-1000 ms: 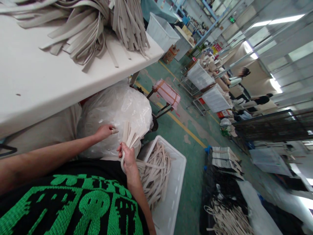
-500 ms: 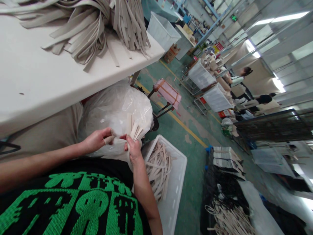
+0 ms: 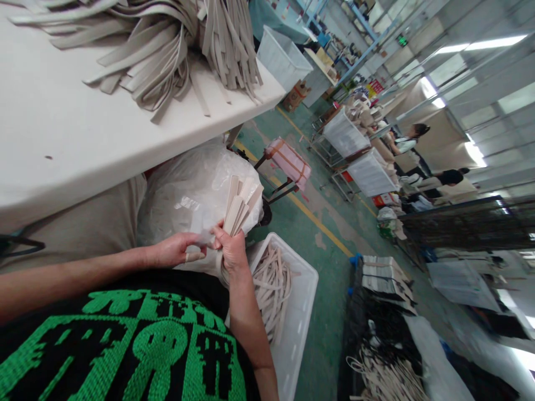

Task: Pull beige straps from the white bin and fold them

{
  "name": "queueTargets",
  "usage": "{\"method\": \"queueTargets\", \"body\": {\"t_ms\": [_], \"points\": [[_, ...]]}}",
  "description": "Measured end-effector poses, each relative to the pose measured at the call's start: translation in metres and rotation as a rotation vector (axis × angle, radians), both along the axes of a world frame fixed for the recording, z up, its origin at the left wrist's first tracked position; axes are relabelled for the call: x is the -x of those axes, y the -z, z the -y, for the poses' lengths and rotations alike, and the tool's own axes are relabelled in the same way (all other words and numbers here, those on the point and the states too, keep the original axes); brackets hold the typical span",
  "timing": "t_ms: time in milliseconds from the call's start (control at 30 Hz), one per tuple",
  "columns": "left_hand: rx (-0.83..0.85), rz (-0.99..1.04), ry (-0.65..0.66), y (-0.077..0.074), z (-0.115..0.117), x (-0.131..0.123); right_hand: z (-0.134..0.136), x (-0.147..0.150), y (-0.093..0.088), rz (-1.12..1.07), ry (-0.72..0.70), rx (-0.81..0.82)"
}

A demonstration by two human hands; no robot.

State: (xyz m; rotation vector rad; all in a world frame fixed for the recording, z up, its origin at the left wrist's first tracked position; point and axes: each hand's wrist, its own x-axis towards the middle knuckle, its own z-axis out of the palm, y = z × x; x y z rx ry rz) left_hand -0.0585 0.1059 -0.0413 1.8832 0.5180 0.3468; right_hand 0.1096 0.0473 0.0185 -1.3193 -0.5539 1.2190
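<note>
A bundle of flat beige fabric strips point(image 3: 237, 210) fans upward from my right hand point(image 3: 233, 248), whose fingers are wrapped round it. The lower part of the strips loops down below that hand. Just to the left is my left hand point(image 3: 178, 250), its thumb and fingers drawn together toward the bundle; a tan wrap covers one finger. A pale, see-through patch shows at its fingertips, too blurred to name. Behind both hands bulges a clear plastic bag point(image 3: 188, 189). A white bin point(image 3: 307, 278) holding loose beige strips point(image 3: 272, 289) stands beside my right forearm.
Piles of grey-beige strips point(image 3: 163, 61) lie on the white table point(image 3: 75, 139) at upper left. A stool with a pink cover point(image 3: 288, 161) stands on the green floor. Beyond are loaded white bins point(image 3: 370, 170) and people point(image 3: 412, 139) at work. More strips point(image 3: 388, 373) lie at lower right.
The strip bundle has come up and shows more fully above my right hand. My left hand has shifted slightly right and down, and the see-through patch now shows at its fingertips.
</note>
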Motion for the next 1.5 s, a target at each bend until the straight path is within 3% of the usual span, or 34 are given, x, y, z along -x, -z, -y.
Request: {"method": "queueTargets", "body": {"t_ms": [100, 267, 433, 533, 633, 700, 767, 867, 1000, 1133, 1267, 1400, 1500], "points": [[0.058, -0.037, 0.060, 0.006, 0.004, 0.001, 0.004, -0.015, -0.010, 0.003, 0.059, -0.038], [0.100, -0.116, 0.001, 0.009, -0.008, 0.009, 0.003, -0.067, -0.028, 0.013, 0.319, -0.169], [0.130, -0.109, -0.052, 0.008, -0.020, 0.014, 0.001, -0.116, -0.043, 0.066, 0.481, -0.268], [0.414, -0.011, -0.123, 0.000, -0.021, 0.012, -0.006, -0.127, -0.044, 0.102, 0.531, -0.254], [0.895, 0.251, -0.464, -0.022, -0.031, 0.009, -0.015, -0.119, -0.030, 0.115, 0.540, -0.145], [1.128, 0.398, -0.666, -0.042, -0.042, 0.007, -0.019, -0.101, -0.015, 0.105, 0.486, -0.062], [1.265, 0.458, -0.767, -0.063, -0.054, 0.006, -0.019, -0.077, 0.000, 0.073, 0.374, -0.012], [1.338, 0.447, -0.829, -0.087, -0.064, 0.003, -0.015, -0.036, 0.016, 0.003, 0.152, -0.006], [1.337, 0.423, -0.903, -0.102, -0.066, -0.008, -0.013, 0.007, 0.023, -0.050, -0.088, -0.016], [1.352, 0.468, -0.906, -0.109, -0.075, -0.021, -0.010, 0.023, 0.031, 0.005, -0.227, 0.055], [1.302, 0.591, -0.947, -0.110, -0.104, -0.027, 0.004, 0.023, 0.034, 0.061, -0.301, 0.088], [1.186, 0.655, -0.994, -0.093, -0.146, -0.025, 0.022, 0.017, 0.026, 0.075, -0.347, 0.105], [1.040, 0.632, -0.952, -0.077, -0.172, -0.024, 0.033, 0.012, 0.020, 0.024, -0.342, 0.100]]}}
